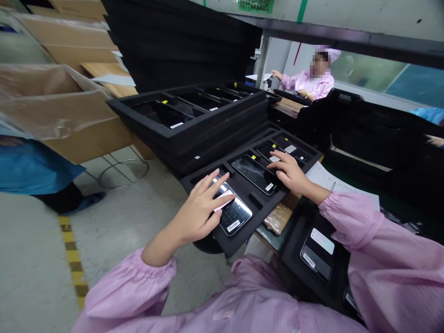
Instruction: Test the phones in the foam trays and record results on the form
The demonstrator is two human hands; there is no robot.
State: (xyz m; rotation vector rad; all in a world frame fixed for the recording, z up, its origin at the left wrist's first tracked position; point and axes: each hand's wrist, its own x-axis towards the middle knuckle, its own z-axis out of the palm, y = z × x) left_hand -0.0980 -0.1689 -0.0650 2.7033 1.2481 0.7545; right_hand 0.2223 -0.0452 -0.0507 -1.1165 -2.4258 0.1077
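My left hand (204, 208) lies with spread fingers over a lit smartphone (239, 215) at the near left end of a black foam tray (253, 199). Its fingertips reach across the screen, and part of the phone is hidden under them. My right hand (289, 173) has its fingers apart over the far part of the same tray. It is near a dark phone (255, 173) with a yellow tab and a phone (267, 150) behind that; whether the fingertips touch is not clear. Another phone (294, 150) sits at the tray's far end.
A stack of black foam trays (194, 134) holding phones stands at the left. Another foam tray (294, 249) with phones lies at my right, below a paper sheet (343, 185). A co-worker (312, 83) in pink sits beyond. A plastic-lined carton (62, 134) is far left.
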